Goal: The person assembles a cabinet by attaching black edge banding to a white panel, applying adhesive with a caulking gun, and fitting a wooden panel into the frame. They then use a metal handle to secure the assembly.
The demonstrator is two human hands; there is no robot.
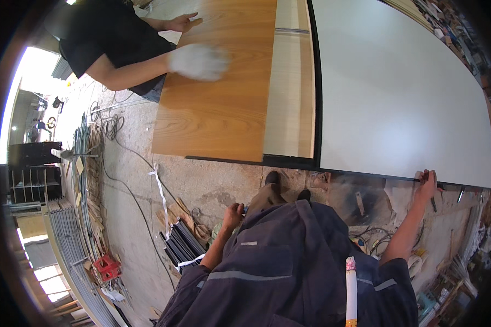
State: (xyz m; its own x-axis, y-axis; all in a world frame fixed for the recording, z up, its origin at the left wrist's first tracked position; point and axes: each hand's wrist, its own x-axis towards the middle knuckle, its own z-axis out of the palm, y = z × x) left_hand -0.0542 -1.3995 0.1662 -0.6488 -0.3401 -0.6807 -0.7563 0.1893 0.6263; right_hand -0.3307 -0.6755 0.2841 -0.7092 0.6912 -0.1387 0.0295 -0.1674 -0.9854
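Note:
My right hand (428, 182) has its fingers curled round the near black edge of a large white panel (398, 92). My left hand (233, 216) is closed low at my side, in front of my dark jacket. A small bluish bit shows by its fingers, too small to name. To the left of the white panel lies a wood-grain board (218, 114), set over a pale frame (290, 87) with black edging. Across it, a co-worker's white-gloved hand (199, 61), smeared by motion, is over the board. The co-worker's other hand (183, 22) is bare, at the board's far left edge.
Black profile strips (183, 245) lie on the floor at my left. A dark cable (131, 188) winds across the concrete. Long metal bars (73, 245) and a red crate-like thing (107, 267) are further left. Tools and cables lie below the white panel.

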